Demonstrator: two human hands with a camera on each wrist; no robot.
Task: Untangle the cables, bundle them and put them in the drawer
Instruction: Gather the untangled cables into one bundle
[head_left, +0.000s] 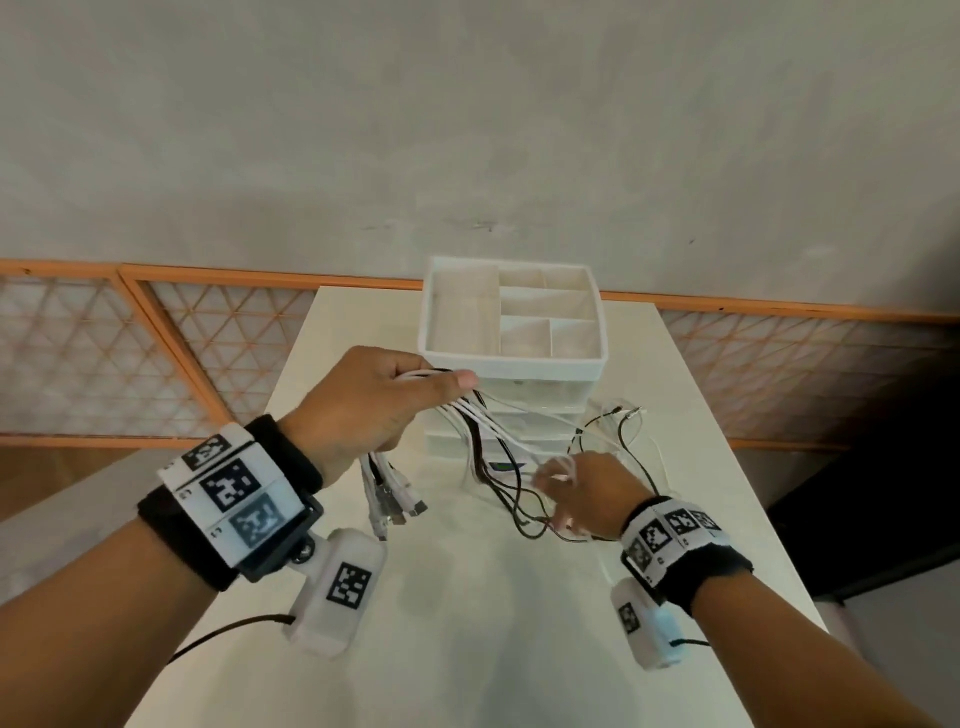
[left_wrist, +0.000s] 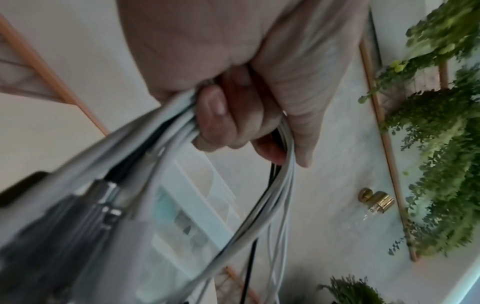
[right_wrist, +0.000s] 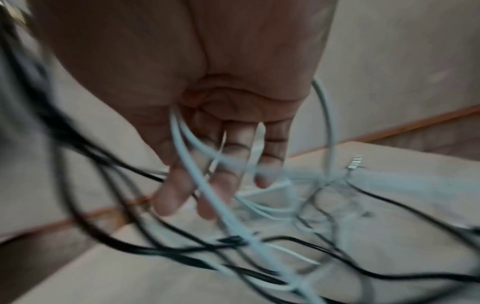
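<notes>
My left hand (head_left: 441, 387) is raised in front of the white drawer unit (head_left: 511, 364) and grips a bunch of white and black cables (head_left: 483, 421). Their plug ends (head_left: 389, 499) hang below the fist. In the left wrist view the fingers (left_wrist: 221, 123) curl round the same cable bunch (left_wrist: 280, 195). The cables run down to a loose tangle (head_left: 524, 514) on the table. My right hand (head_left: 558, 480) is low over that tangle with straight, spread fingers (right_wrist: 223, 185). White strands (right_wrist: 182, 148) cross its palm and black loops (right_wrist: 182, 251) lie under it.
The drawer unit has a divided tray on top and stacked drawers (head_left: 540, 415) below. It stands at the far middle of the white table (head_left: 467, 623). A loose metal plug (right_wrist: 354, 162) lies on the table. An orange lattice railing (head_left: 156, 338) runs behind the table.
</notes>
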